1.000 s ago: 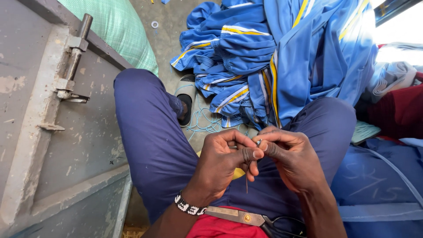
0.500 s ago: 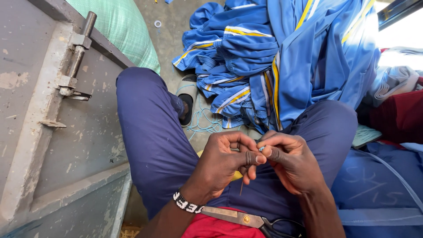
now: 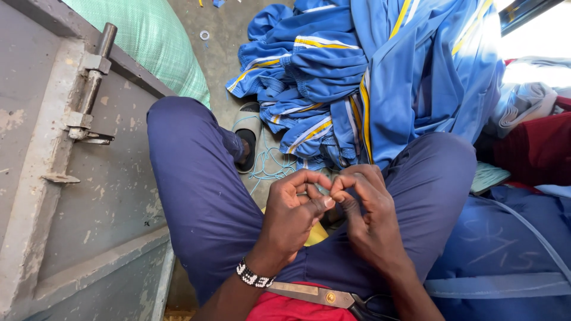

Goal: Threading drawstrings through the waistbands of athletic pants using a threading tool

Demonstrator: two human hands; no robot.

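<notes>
— What are the hands doing down there?

— Both are brought together over the lap. The left hand has its fingers curled in, thumb tip pressed against the right hand, whose fingers are bent too. They meet fingertip to fingertip, pinching something very small; I cannot tell what it is, it's hidden between the tips.

— Anything on the wrist?

— A black-and-white beaded bracelet on the left one.

— And under the hands?

— A bit of yellow fabric shows just beneath the left hand, lying on the dark blue trousers. Closer to the body, a pair of large tailor's scissors rests across the lap on red cloth.

— What's around?

— A heap of blue garments with yellow and white stripes just beyond the knees. A slipper sits on the floor with light-blue thread tangled beside it. To the left stands a grey metal door with its sliding bolt, and a green sack behind it.
</notes>
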